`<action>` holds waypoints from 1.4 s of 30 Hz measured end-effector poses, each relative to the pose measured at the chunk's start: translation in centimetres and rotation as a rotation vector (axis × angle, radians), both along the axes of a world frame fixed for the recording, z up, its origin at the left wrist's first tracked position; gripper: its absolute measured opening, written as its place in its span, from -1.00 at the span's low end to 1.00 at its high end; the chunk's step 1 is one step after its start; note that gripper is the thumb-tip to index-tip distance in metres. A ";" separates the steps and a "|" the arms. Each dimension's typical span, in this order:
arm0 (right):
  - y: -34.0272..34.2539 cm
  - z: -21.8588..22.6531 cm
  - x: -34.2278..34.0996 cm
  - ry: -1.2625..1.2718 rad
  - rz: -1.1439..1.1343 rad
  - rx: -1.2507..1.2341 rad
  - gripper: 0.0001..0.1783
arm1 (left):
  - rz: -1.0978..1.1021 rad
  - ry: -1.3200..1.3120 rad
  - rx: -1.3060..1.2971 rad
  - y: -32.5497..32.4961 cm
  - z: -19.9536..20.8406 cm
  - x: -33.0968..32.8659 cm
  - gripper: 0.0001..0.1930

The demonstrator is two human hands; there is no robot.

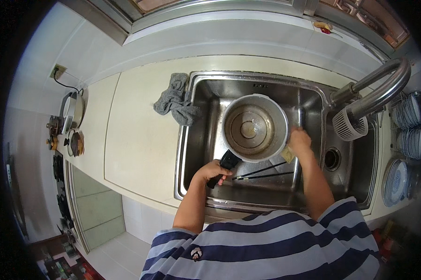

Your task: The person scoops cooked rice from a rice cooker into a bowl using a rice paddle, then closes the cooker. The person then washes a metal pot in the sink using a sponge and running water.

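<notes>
A round metal pot [248, 123] is tilted in the large sink basin [210, 100], its wet inside facing up. My left hand [213, 171] is closed around the pot's black handle [229, 159], at the near left. At the pot's right side, my right hand [300, 140] is closed on a yellowish sponge [288, 154], pressed against the outer wall; its fingertips are partly hidden and slightly blurred. Two dark chopsticks [271, 174] lie in the basin below the pot, close to my left hand.
A grey cloth [177, 105] drapes over the sink's left rim. The curved faucet [383, 88] and a white strainer basket [349, 125] are over the smaller right basin. Stacked plates [397, 179] stand at far right. Cream countertop [140, 130] extends left.
</notes>
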State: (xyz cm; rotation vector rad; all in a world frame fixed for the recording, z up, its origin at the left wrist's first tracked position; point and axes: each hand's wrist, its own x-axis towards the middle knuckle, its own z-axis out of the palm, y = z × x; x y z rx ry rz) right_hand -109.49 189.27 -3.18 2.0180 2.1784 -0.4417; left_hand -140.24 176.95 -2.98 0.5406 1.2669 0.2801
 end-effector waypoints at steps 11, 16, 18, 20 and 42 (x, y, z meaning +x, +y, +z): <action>-1.3 -7.0 1.5 0.044 -0.073 -0.184 -0.68 | -0.189 0.846 0.714 -1.0 -1.2 1.6 -0.23; -1.5 7.1 1.7 0.513 0.074 0.201 -0.64 | -0.170 0.784 0.692 -0.5 -0.5 1.9 -0.35; -1.3 8.7 -0.6 0.552 0.254 0.148 -0.61 | -0.148 0.630 0.701 -0.7 -0.3 2.0 -0.37; -0.3 7.1 -2.9 0.565 0.537 0.151 -0.61 | -0.129 0.481 0.723 -0.8 -0.3 2.1 -0.39; -1.0 -6.8 -13.2 0.153 0.588 -0.686 -0.67 | -0.414 0.849 0.521 -0.7 1.3 2.3 -0.46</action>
